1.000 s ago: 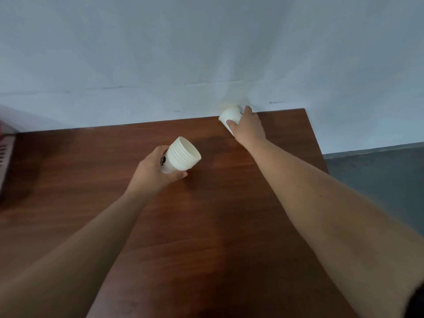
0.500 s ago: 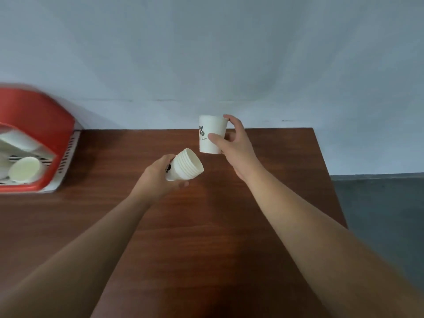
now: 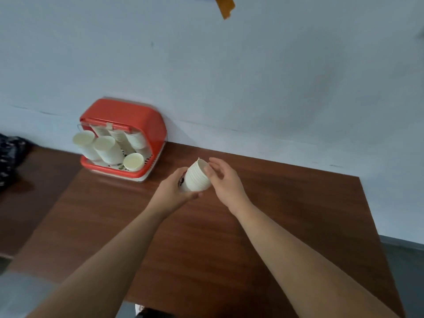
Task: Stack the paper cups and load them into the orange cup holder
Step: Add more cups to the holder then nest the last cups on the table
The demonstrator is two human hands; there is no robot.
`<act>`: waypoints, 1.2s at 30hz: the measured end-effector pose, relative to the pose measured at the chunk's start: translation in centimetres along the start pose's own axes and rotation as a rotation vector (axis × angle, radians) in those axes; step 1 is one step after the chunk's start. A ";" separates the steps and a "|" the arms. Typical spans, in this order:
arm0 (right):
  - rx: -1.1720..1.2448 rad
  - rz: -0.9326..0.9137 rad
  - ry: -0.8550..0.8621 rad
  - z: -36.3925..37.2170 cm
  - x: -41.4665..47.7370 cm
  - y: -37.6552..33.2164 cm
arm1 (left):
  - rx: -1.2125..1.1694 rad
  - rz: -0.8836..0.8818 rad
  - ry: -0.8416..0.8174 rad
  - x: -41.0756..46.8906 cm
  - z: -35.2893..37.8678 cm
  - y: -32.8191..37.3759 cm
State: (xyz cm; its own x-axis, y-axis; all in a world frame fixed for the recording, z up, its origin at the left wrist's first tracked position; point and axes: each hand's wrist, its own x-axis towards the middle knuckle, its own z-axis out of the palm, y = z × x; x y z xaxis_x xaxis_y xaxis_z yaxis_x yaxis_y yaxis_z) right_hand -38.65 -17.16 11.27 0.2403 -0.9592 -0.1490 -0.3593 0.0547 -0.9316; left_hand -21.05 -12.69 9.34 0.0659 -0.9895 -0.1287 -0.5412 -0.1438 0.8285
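Observation:
My left hand (image 3: 175, 191) grips a nested stack of white paper cups (image 3: 196, 179) from below, mouth tilted up and to the right. My right hand (image 3: 226, 180) is at the stack's mouth, fingers loosely spread and touching the rim; the single cup it carried now sits in the stack. The orange cup holder (image 3: 128, 125) stands against the wall at the back left of the wooden table (image 3: 286, 214). Several stacks of white cups (image 3: 107, 149) lean inside it, mouths facing me.
A dark patterned object (image 3: 10, 157) lies at the far left edge on a lower brown surface. The table's right edge drops to a grey floor (image 3: 403, 267). A strip of orange tape (image 3: 226, 6) hangs on the wall above.
My right hand brought the single cup from the table's back edge to the stack and pushed it in. The view swung left, bringing the orange holder fully into sight.

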 end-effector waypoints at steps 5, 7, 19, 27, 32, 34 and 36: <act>-0.088 0.050 -0.098 7.0 2.4 -2.6 | 0.000 0.012 0.002 0.8 -6.5 -4.8; -0.080 0.091 -0.110 9.9 3.4 -3.3 | 0.001 0.026 -0.016 1.4 -9.0 -6.8; -0.121 0.084 0.184 22.9 11.3 -7.4 | 0.271 0.187 0.056 8.8 -24.1 -16.9; -0.435 -0.043 0.177 26.8 14.1 -5.2 | 0.571 0.210 0.150 13.2 -27.4 -21.9; -0.604 0.028 0.058 28.6 15.7 -3.7 | 0.500 0.218 0.018 15.1 -27.6 -22.7; -0.622 0.052 0.008 29.3 16.3 -3.0 | 0.537 0.236 -0.021 15.5 -27.3 -23.0; -0.629 0.082 -0.029 29.9 16.9 -2.5 | 0.549 0.241 -0.034 15.9 -27.1 -23.3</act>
State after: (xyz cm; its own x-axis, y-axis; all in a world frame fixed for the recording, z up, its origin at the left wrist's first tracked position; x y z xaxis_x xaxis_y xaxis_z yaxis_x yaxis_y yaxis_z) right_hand -6.74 -25.17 1.17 0.2105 -0.9506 -0.2282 -0.8368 -0.0545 -0.5448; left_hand 15.32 -25.44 2.73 -0.1347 -0.9909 0.0027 -0.8920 0.1225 0.4350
